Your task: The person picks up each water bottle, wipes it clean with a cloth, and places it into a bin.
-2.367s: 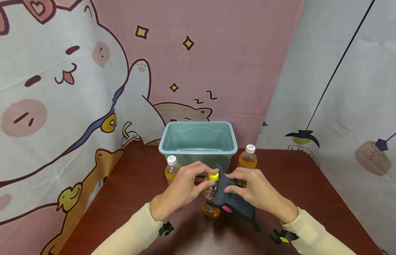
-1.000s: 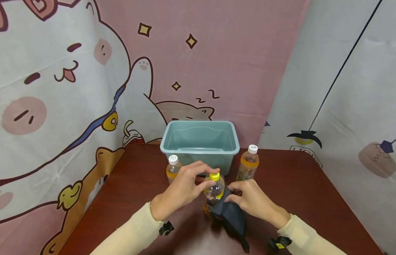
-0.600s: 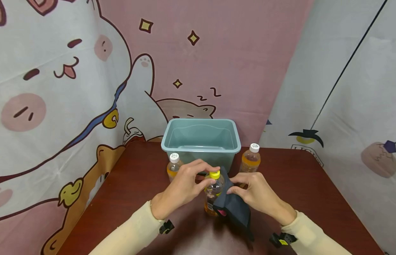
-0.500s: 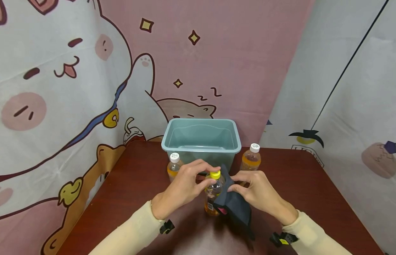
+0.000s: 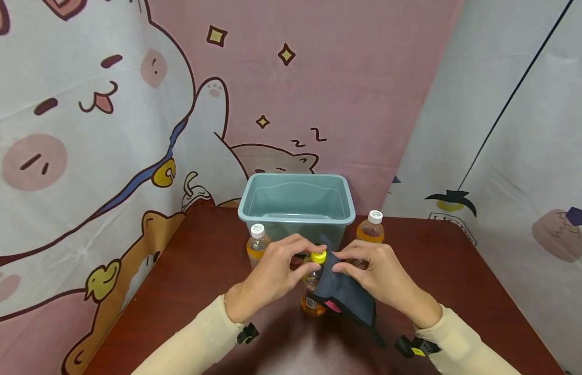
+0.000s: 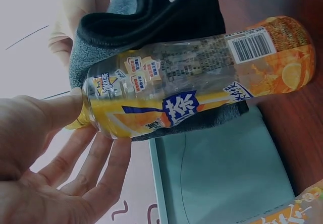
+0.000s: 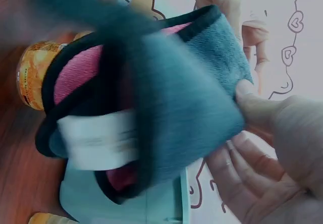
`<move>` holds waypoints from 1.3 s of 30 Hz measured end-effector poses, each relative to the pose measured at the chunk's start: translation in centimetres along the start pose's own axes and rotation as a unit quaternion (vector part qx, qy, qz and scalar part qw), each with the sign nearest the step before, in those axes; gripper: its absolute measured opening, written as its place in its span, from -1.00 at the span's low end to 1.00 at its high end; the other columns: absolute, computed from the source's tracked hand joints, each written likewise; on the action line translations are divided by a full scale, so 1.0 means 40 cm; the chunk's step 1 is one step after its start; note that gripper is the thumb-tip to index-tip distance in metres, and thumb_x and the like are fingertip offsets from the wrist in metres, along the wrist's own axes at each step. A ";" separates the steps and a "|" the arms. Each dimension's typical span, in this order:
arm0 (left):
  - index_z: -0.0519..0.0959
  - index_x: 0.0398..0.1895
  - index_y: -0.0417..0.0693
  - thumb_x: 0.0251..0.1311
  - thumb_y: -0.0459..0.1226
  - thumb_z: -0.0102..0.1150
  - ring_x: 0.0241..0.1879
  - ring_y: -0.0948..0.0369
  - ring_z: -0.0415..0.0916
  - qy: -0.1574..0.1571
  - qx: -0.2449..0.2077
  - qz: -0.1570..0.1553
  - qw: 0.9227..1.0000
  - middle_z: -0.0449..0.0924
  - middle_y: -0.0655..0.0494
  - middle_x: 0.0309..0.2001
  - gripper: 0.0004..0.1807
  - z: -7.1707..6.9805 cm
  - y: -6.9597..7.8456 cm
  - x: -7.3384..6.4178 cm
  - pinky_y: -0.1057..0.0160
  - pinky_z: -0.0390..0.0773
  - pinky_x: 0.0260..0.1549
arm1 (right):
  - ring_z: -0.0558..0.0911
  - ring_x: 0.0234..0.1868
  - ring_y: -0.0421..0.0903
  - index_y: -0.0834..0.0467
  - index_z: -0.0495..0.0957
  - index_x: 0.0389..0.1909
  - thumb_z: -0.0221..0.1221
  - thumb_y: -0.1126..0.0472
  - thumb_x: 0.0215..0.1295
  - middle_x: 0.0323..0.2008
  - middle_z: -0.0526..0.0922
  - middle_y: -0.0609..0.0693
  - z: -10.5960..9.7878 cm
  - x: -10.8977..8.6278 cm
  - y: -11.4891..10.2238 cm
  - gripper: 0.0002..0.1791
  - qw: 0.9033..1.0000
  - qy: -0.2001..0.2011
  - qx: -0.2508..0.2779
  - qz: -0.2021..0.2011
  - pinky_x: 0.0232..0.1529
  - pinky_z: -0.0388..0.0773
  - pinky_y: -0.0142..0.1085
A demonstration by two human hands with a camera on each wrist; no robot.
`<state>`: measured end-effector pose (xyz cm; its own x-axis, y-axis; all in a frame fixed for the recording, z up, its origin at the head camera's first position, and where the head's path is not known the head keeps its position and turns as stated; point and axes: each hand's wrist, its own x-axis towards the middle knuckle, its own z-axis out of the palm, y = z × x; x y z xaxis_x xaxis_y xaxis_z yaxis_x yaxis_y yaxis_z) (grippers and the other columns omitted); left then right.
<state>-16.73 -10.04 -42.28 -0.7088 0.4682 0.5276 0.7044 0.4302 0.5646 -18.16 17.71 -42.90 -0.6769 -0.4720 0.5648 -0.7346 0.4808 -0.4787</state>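
An upright bottle of orange drink [image 5: 312,302], labelled with orange fruit in the left wrist view, stands on the table. My left hand [image 5: 276,268] pinches its yellow cap [image 5: 319,257] between thumb and fingers. On the bottle's right side, my right hand [image 5: 382,271] pinches a dark grey-blue cloth [image 5: 349,294] with black edging. The cloth lies against the bottle's neck and side, hiding part of it, and its free end hangs down. Pink backing and a white tag [image 7: 98,138] show in the right wrist view, where the cloth is blurred.
Behind the hands a light blue-green plastic bin [image 5: 296,221] stands at the back of the dark red table [image 5: 211,250]. White-capped bottles stand on either side, one at left [image 5: 257,244] and one at right [image 5: 371,229]. Printed curtains hang behind.
My right hand has swept the cloth down the bottle's side and back up to the neck, and its free end has swung to the right. My left hand stays on the cap.
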 end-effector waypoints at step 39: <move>0.82 0.32 0.01 0.44 -0.30 0.62 0.15 0.16 0.85 -0.003 0.000 -0.010 1.000 0.84 0.09 0.18 -0.59 0.009 0.006 -0.002 0.18 0.92 0.09 | 0.68 -0.33 -0.45 0.09 0.87 -0.17 0.69 0.22 0.33 -0.27 0.86 -0.15 0.101 -0.063 0.093 -0.81 0.979 -0.181 -0.012 0.091 -0.39 0.65 -0.47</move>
<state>-16.51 -9.70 -42.41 -0.7221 0.4641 0.5130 0.6905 0.4391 0.5747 -19.36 17.70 -48.81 -0.7711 -0.6061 0.1951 -0.6027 0.5962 -0.5304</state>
